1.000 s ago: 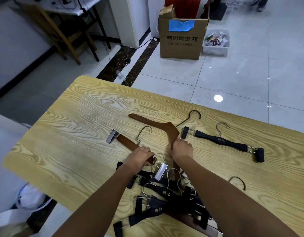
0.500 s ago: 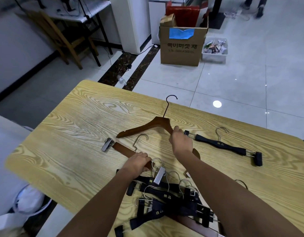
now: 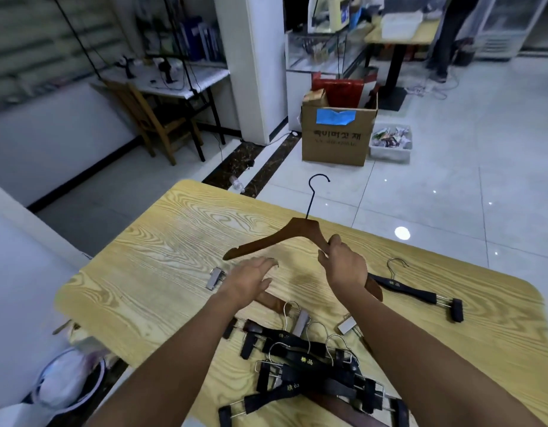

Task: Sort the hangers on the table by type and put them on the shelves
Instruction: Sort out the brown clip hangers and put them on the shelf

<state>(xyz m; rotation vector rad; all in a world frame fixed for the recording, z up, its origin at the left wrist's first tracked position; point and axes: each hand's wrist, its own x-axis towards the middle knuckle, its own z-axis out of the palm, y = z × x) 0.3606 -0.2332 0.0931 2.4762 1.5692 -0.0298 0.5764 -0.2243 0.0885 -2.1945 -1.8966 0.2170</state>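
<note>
My right hand (image 3: pixel 343 266) grips the right arm of a brown wooden coat hanger (image 3: pixel 275 238) with a black hook, held upright above the light wood table (image 3: pixel 161 241). My left hand (image 3: pixel 251 280) hovers with relaxed fingers and holds nothing, just above a brown clip hanger (image 3: pixel 271 303) with metal clips that lies flat. A heap of several black clip hangers (image 3: pixel 309 374) lies near the table's front edge. One black clip hanger (image 3: pixel 414 292) lies alone at the right.
Beyond the table stand a cardboard box (image 3: pixel 337 137) and a white bin (image 3: pixel 389 144) on the tiled floor. A wooden chair (image 3: pixel 155 118) and a desk are at the back left. A white bucket (image 3: pixel 66 377) sits at the lower left.
My right hand has lifted the wooden coat hanger off the table and turned it upright. My left hand has let go of the brown clip hanger and opened above it. The camera tilted up.
</note>
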